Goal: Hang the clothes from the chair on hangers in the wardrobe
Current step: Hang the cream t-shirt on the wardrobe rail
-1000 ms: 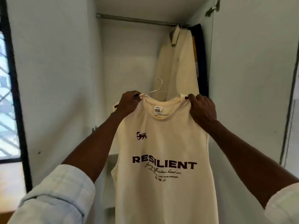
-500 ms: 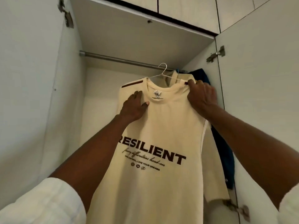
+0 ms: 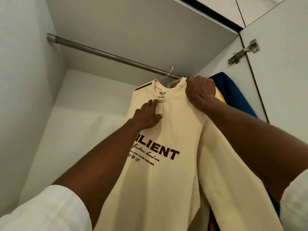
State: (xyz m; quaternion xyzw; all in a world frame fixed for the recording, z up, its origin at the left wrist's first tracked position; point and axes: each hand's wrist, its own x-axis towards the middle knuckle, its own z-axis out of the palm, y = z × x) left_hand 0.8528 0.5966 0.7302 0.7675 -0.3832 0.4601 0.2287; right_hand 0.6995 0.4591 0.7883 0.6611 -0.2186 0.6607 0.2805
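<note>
A cream cotton sleeveless top printed with dark lettering (image 3: 166, 139) is held up inside the white wardrobe (image 3: 141, 30), draped on a thin silver wire hanger (image 3: 168, 73) whose hook stands level with the grey metal rail (image 3: 103, 53); whether the hook sits over the rail or just in front of it is hard to tell. The right hand (image 3: 200, 92) is balled into a fist around the top's right shoulder, the fabric bunched inside the curled fingers. The left hand (image 3: 147, 115) lies flat against the chest of the top just below the neckline, fingers straight and spread, thumb pressed to the cloth, gripping nothing. Behind the right hand, at the rail's far right end, hang a second cream garment (image 3: 225, 164) and a blue garment (image 3: 233, 95). A metal door hinge (image 3: 244, 51) shows on the right door.
</note>
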